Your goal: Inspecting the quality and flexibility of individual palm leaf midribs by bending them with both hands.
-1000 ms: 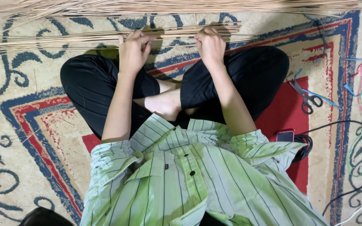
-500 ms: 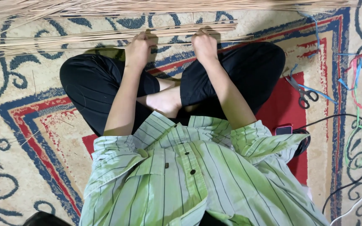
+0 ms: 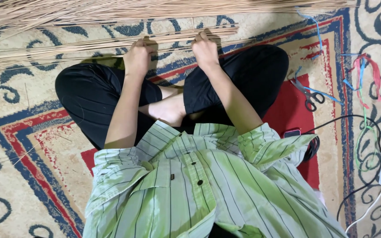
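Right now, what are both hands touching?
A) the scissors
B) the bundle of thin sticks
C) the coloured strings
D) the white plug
B: the left hand and right hand both rest on the bundle of thin sticks lying across the rug, while the scissors lie off to the side.

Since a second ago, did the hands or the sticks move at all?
Hardly. Both the left hand and right hand stay pressed on the bundle of thin sticks lying across the rug. The scissors stay at the side.
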